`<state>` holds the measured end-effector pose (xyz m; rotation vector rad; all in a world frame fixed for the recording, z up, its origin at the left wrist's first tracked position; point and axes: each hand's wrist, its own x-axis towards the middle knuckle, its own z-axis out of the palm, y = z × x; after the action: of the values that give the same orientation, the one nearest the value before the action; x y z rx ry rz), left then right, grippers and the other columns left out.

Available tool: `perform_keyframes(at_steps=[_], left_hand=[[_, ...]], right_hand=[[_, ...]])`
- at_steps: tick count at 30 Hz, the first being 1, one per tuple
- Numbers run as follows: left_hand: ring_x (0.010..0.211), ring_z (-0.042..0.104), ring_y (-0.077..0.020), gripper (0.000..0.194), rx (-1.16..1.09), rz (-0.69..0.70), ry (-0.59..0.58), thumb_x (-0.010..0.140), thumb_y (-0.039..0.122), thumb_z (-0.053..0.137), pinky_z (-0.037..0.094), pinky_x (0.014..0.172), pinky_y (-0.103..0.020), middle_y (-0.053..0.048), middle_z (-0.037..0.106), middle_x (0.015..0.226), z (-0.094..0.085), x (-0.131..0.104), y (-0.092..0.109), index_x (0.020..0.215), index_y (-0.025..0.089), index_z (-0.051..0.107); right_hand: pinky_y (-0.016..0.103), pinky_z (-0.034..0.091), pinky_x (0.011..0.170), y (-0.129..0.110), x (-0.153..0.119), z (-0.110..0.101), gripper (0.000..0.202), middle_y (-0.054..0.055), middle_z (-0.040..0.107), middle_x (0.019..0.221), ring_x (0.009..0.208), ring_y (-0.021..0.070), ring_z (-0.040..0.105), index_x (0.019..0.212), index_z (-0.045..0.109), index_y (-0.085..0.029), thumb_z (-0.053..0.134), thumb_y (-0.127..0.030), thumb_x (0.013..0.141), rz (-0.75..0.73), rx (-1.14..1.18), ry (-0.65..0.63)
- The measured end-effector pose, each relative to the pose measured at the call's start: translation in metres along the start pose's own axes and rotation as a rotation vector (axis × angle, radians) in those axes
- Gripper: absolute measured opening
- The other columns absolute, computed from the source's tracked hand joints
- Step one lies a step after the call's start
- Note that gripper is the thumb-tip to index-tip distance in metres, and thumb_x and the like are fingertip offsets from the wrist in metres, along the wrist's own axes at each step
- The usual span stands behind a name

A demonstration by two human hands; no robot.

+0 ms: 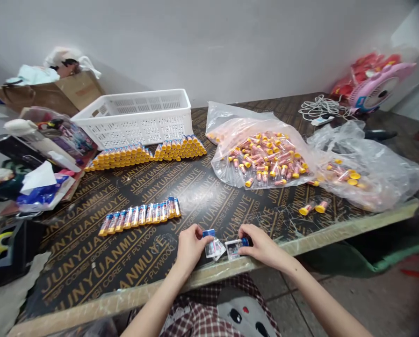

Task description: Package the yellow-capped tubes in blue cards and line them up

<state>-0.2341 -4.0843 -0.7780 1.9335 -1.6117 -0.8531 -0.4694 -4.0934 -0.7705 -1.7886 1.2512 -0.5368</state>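
At the table's front edge my left hand pinches a small printed label with a blue top strip. More printed slips lie fanned right beside it. A short way to the right, my right hand has thumb and fingers closed on another printed label; something dark blue shows at its fingertips, too small to make out. Left of my hands lies a slanting row of labelled tubes with yellow caps. Two loose yellow-capped tubes rest on the right.
A white plastic basket stands at the back, with stacked yellow-capped tubes before it. A clear bag of pink tubes and a second plastic bag lie right of centre. A pink fan and coiled cable sit far right.
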Motion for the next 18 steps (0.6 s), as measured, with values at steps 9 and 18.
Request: perform_keyframes(at_steps=[9, 18], left_hand=[[0.062, 0.054, -0.0143, 0.012, -0.028, 0.107, -0.108, 0.067, 0.03, 0.068, 0.036, 0.06, -0.024, -0.001, 0.063, 0.068, -0.004, 0.008, -0.006, 0.071, 0.018, 0.065], [0.061, 0.055, -0.0163, 0.025, 0.053, 0.075, -0.007, 0.08, 0.036, 0.051, 0.035, 0.061, -0.027, -0.002, 0.063, 0.064, -0.004, -0.012, -0.006, 0.066, 0.018, 0.063]], right_hand=[[0.024, 0.04, 0.053, 0.015, 0.02, 0.011, 0.028, -0.003, 0.053, 0.069, 0.058, 0.0122, 0.05, 0.088, 0.048, -0.019, 0.058, -0.043, 0.077, 0.059, 0.282, 0.128], [0.031, 0.048, 0.075, -0.013, 0.041, 0.046, 0.012, 0.003, 0.064, 0.084, 0.081, 0.017, 0.059, 0.086, 0.063, -0.019, 0.06, -0.029, 0.08, -0.062, 0.038, 0.186]])
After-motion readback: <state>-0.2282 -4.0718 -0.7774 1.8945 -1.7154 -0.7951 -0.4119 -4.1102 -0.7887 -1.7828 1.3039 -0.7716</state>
